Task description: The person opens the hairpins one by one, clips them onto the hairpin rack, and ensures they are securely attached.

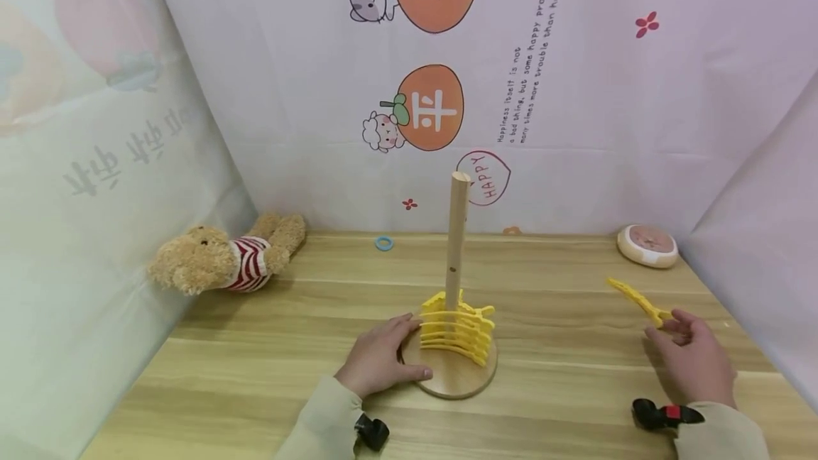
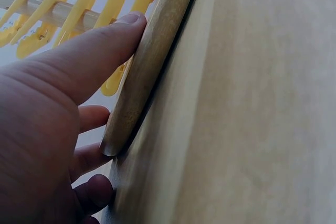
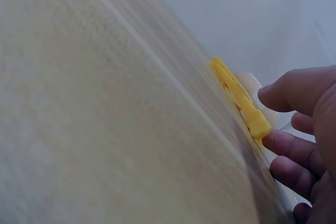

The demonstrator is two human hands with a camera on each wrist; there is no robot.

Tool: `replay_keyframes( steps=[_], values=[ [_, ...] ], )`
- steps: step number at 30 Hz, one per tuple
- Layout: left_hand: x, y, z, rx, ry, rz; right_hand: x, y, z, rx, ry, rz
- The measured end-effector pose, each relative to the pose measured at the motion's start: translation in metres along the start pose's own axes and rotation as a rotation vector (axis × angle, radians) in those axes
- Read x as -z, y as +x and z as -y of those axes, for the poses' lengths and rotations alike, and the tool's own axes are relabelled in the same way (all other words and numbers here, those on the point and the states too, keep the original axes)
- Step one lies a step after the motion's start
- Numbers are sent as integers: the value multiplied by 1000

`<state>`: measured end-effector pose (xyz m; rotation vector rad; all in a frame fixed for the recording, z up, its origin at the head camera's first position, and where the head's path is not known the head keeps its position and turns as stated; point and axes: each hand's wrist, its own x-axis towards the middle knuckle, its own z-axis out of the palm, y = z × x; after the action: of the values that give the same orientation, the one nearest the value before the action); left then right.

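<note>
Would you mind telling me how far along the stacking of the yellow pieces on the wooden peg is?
Done: several yellow pieces sit stacked on the wooden peg. In hand: the left hand rests on the round base, and the right hand pinches one more yellow piece. Left: threading that piece on; no other loose ones show.

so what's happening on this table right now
A person steadies a round wooden base with the left hand, thumb on its rim. A wooden peg rises from it, with yellow pieces stacked around its foot. The right hand pinches one more yellow piece off to the side. A teddy bear lies on the table.
</note>
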<state>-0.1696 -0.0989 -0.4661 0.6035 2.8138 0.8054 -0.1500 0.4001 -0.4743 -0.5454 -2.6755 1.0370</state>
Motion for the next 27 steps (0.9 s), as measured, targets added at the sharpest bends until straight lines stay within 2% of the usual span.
replay_keyframes(
  steps=[6, 12, 17, 20, 23, 25, 27],
  values=[
    [3, 0, 0, 10, 12, 0, -2, 5, 3, -19, -25, 15],
    [-1, -1, 1, 7, 0, 3, -5, 12, -4, -117, -65, 57],
    [-5, -2, 5, -13, 2, -25, -7, 23, -7, -192, -136, 94],
    [-6, -1, 8, -20, 9, -33, -10, 23, -6, -191, -124, 33],
    [-7, -1, 10, -13, 5, -32, -12, 18, -6, -183, -59, -53],
    [-8, -1, 10, -13, 1, -32, -12, 14, -3, -208, 19, -108],
    [-8, -2, 11, -10, -7, -30, -12, 11, 3, -240, 153, -150]
  ],
)
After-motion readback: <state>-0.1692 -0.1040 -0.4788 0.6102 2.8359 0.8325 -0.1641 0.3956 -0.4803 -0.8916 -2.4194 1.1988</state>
